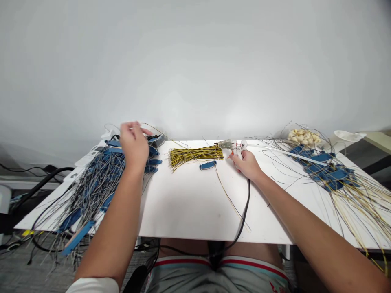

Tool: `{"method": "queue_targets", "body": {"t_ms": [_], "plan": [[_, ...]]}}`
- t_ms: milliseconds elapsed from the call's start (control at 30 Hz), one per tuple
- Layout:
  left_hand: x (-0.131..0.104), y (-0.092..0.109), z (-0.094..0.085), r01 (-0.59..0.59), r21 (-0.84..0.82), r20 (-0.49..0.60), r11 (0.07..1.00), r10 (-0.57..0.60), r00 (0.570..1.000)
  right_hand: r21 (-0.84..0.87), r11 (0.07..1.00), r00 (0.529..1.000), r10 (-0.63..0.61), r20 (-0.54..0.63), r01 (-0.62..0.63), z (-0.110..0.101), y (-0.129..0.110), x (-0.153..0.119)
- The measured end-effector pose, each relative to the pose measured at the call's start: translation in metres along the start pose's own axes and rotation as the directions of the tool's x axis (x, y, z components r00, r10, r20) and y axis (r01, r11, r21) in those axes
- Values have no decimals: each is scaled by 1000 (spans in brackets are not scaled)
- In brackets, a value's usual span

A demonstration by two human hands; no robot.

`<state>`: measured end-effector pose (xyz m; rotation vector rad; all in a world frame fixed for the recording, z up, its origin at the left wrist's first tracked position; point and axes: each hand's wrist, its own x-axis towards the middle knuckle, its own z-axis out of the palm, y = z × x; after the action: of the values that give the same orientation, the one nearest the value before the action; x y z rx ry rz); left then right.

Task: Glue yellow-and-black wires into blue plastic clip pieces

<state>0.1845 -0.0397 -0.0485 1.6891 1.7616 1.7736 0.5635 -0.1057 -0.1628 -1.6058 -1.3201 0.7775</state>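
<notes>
My right hand is wrapped round the handle of a clear-and-white hot glue gun. Its nozzle points left, over the right end of a bundle of yellow and black wires. Just below the bundle lies a small blue piece with thin wires running from it. My left hand is raised at the back left, beside a round container with dark small parts. Motion smears its fingers, so whether they hold anything is unclear.
Many blue pieces with grey wires are heaped on the left, hanging over the table edge. More blue pieces with yellow wires lie right, near a container of cream-coloured bits and a white scoop-like cup. A black cord trails off the front edge.
</notes>
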Motion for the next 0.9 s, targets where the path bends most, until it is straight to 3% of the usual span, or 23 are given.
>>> {"method": "queue_targets", "body": {"t_ms": [100, 167, 233, 267, 300, 333, 400, 500, 533, 567, 633, 700, 800, 900], "plan": [[17, 10, -11, -92, -288, -344, 953, -13, 939, 15, 1000, 1000, 5, -5, -5, 1, -1, 0], [15, 26, -14, -191, -399, -420, 897, 6, 907, 27, 1000, 1000, 6, -15, -6, 1, -2, 0], [-7, 49, -10, -232, -532, -316, 814, 63, 947, 43, 999, 1000, 4, -21, -3, 1, -2, 0], [-25, 60, -7, -182, -597, -157, 781, 109, 982, 51, 999, 1000, 2, -21, -1, 1, -2, 0], [-45, 71, -2, -120, -629, 11, 768, 164, 986, 60, 998, 1000, -1, -20, 2, 1, -2, 0], [-67, 81, 2, -51, -621, 216, 782, 233, 948, 69, 998, 1000, -2, -18, 4, 1, -2, 0], [-106, 93, 10, -67, -599, 438, 798, 397, 806, 80, 997, 1000, -2, -16, 3, 1, -1, 0], [-139, 92, 20, -279, -530, 592, 801, 585, 554, 84, 996, 1000, 1, -9, 0, 1, -1, 2], [-143, 88, 25, -327, -514, 613, 793, 606, 507, 84, 996, 1000, 1, -6, -1, 1, -1, 2], [-144, 83, 31, -332, -496, 634, 802, 596, 492, 83, 997, 1000, 1, -3, -1, 1, -1, 2], [-143, 70, 44, -191, -432, 701, 882, 461, 543, 78, 997, 1000, 3, -3, -2, 0, -1, 2], [-141, 57, 56, 77, -345, 802, 936, 251, 542, 72, 997, 1000, 5, -2, -5, 0, -3, 2], [-139, 43, 66, 395, -235, 914, 888, 65, 399, 64, 998, 1000, 8, 7, -8, -1, -5, 0], [-140, 38, 66, 571, -229, 956, 789, 71, 285, 58, 998, 1000, 12, 18, -13, -2, -5, -1]]}}
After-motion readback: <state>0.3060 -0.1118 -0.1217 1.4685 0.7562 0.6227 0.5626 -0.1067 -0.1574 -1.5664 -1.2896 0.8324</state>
